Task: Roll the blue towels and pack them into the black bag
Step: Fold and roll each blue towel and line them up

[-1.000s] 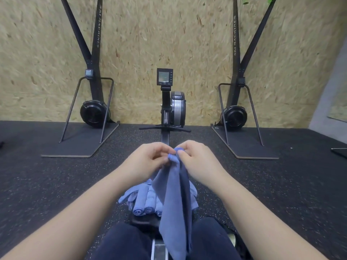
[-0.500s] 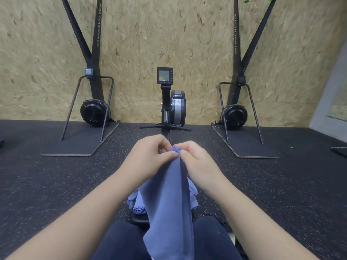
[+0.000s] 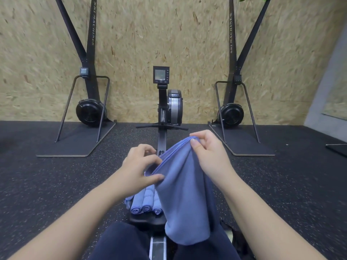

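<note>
Writing: "SKI MACHINES" runs down both black uprights [image 3: 91, 25] against the chipboard wall.
Right hand [image 3: 210, 154]: grip pinches the blue towel's [image 3: 184, 194] top hem.
Left hand [image 3: 139, 169]: thumb and fingers pinch its lower edge.
Rolled towels [image 3: 145, 203]: side by side on the rower seat [image 3: 146, 220], just beneath.

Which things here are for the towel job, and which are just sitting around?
For the job:
- loose blue cloth towel, pinched by left hand and right hand
- three rolled blue towels

Just there:
- black rowing machine
- two black ski machines
</note>
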`<state>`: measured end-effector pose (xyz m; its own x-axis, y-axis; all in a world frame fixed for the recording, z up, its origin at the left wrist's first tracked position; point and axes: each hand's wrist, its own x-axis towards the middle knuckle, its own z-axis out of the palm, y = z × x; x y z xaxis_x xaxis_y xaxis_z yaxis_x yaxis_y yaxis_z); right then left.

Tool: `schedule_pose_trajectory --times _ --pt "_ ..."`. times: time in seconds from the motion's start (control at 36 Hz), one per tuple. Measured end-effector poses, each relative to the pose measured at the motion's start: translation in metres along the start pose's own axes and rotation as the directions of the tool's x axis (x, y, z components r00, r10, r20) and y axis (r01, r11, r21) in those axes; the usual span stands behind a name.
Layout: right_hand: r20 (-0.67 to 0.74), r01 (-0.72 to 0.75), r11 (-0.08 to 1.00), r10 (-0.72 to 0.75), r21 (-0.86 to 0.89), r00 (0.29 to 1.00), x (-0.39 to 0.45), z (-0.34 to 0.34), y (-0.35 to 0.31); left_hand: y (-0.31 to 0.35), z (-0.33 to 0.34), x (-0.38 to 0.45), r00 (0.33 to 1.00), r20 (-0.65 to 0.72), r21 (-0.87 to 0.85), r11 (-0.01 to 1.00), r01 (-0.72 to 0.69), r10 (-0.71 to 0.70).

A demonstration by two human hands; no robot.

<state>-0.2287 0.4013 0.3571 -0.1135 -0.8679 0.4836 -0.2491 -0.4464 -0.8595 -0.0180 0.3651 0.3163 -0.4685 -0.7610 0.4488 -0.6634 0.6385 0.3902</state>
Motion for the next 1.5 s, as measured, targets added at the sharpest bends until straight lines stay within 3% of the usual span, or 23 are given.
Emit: schedule_pose_trajectory --times 0.14,0.19,0.25,0.33,0.42,0.47,0.67,0.86,1.03,1.14,1.39,1.44,1.5 --pt "-0.031 0.002 1.0 -0.003 -0.015 1.0 0.006 -0.009 0.003 -0.015 -0.004 -0.003 0.994 0.113 0.177 0.984 -0.023 0.003" --pt "-0.043 0.015 0.998 -0.018 -0.063 0.999 0.009 -0.012 0.006 -0.021 -0.012 0.0 0.996 0.084 0.198 0.979 -0.051 0.035" --pt "-0.037 0.046 0.969 -0.056 -0.244 0.998 0.013 -0.015 0.013 -0.028 -0.024 0.003 0.998 0.007 0.202 0.977 -0.064 0.064" --pt "0.049 0.094 0.763 -0.082 -0.639 0.995 0.022 -0.019 0.03 -0.031 -0.038 0.008 0.984 -0.113 0.204 0.973 -0.111 0.136" --pt "0.082 0.091 0.603 -0.042 -0.793 0.996 0.03 -0.011 0.041 -0.029 -0.039 0.014 0.982 -0.128 0.194 0.974 -0.114 0.14" --pt "0.063 0.06 0.623 -0.017 -0.78 0.998 0.034 -0.003 0.044 -0.032 -0.037 0.016 0.984 -0.13 0.178 0.979 -0.101 0.125" --pt "-0.03 -0.047 0.85 0.036 -0.525 0.999 0.039 0.025 0.06 -0.055 -0.028 0.012 0.981 -0.189 0.069 0.997 -0.038 0.051" --pt "-0.014 -0.191 0.915 0.199 -0.356 0.98 0.037 0.045 0.099 -0.08 0.008 0.004 0.986 -0.138 -0.04 0.995 0.088 -0.093" --pt "0.065 -0.241 0.933 0.267 -0.268 0.961 0.035 0.053 0.133 -0.096 0.038 0.001 0.947 -0.119 -0.144 0.949 0.281 -0.299" --pt "0.123 -0.248 0.92 0.296 -0.303 0.947 0.03 0.056 0.156 -0.103 0.06 -0.001 0.911 -0.129 -0.213 0.908 0.36 -0.391" --pt "-0.02 -0.195 0.818 0.22 -0.541 0.975 0.024 0.059 0.205 -0.125 0.101 -0.001 0.873 -0.053 -0.375 0.82 0.433 -0.485" --pt "-0.028 -0.208 0.8 0.233 -0.563 0.972 0.021 0.061 0.214 -0.127 0.111 -0.002 0.861 -0.033 -0.497 0.755 0.427 -0.508" --pt "-0.033 -0.23 0.812 0.252 -0.536 0.967 0.017 0.063 0.22 -0.127 0.121 -0.002 0.826 0.015 -0.655 0.619 0.433 -0.563"
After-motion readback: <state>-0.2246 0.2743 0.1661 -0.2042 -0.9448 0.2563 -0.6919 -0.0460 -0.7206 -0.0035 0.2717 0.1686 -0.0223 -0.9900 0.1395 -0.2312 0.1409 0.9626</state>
